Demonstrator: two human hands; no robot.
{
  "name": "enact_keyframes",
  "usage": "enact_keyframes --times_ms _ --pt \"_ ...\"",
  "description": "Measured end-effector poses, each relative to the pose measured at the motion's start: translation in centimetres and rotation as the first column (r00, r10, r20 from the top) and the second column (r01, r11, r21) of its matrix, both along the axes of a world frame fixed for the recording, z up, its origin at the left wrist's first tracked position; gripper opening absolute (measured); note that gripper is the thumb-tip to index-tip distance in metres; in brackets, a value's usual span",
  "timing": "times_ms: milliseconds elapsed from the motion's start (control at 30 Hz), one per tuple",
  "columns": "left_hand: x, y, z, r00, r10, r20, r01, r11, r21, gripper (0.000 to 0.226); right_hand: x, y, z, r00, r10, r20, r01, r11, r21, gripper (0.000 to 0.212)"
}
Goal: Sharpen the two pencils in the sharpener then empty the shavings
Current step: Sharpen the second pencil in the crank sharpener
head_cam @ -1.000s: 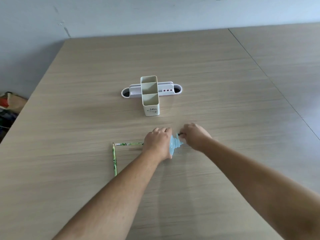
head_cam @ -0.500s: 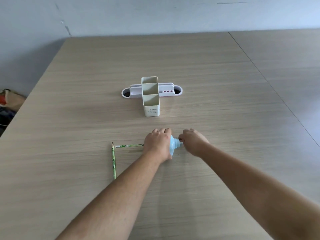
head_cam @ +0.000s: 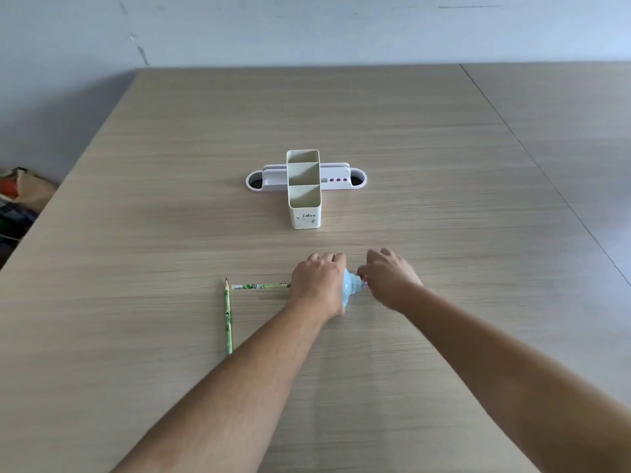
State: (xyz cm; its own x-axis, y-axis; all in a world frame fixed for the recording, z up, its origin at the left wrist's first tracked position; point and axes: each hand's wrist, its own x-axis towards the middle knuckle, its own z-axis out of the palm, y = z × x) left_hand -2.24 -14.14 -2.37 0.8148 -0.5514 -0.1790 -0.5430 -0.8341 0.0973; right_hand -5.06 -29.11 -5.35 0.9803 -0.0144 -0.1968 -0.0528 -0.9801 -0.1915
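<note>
A light blue sharpener (head_cam: 350, 288) lies on the wooden table (head_cam: 375, 131), mostly covered by my left hand (head_cam: 317, 281), which grips its body. A green patterned pencil (head_cam: 259, 286) lies horizontally and runs under my left hand toward the sharpener. My right hand (head_cam: 389, 276) pinches the small crank or knob on the sharpener's right end. A second green pencil (head_cam: 227, 319) lies free to the left, its sharp tip pointing away from me. A tiny crumb sits on the table just below the sharpener.
A cream pencil holder (head_cam: 304, 199) with several compartments stands beyond the hands. A white and pink organizer tray (head_cam: 336, 177) lies across behind it. A seam runs down the table on the right. Bags sit on the floor at far left (head_cam: 20, 196).
My right hand has shifted a little at the sharpener's end, its fingers now lifted higher. The left hand and both pencils have stayed in place.
</note>
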Motion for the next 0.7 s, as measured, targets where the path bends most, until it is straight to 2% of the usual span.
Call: enact_keyframes --times_ms 100,200,300,433,533,700 --pt "0.0 -0.1 -0.1 1.000 0.010 0.001 -0.009 1.000 -0.008 0.064 -4.1 0.7 -0.1 1.000 0.026 -0.014 -0.025 0.996 0.091 0.021" --pt "0.2 0.1 -0.2 1.000 0.008 0.000 -0.008 1.000 -0.014 0.062 -6.2 0.6 3.3 0.988 0.065 0.137 -0.088 0.982 0.168 0.015" --pt "0.3 0.1 0.0 1.000 -0.023 0.016 0.023 1.000 0.001 0.061 -3.3 -0.3 5.2 0.954 0.012 0.298 -0.051 0.991 0.125 0.013" --pt "0.1 -0.1 0.1 1.000 -0.006 -0.001 0.006 1.000 0.025 0.067 0.7 -0.1 3.5 0.966 -0.074 0.249 0.027 0.982 0.188 0.018" --pt "0.3 -0.2 0.2 1.000 0.002 0.005 -0.002 1.000 0.026 0.067 0.9 -0.2 2.6 0.940 -0.165 0.299 0.075 0.953 0.292 0.014" --pt "0.3 -0.2 0.1 1.000 0.000 0.001 0.000 1.000 0.021 0.066 0.8 -0.4 1.6 0.903 -0.033 0.427 -0.047 0.983 0.177 0.004"
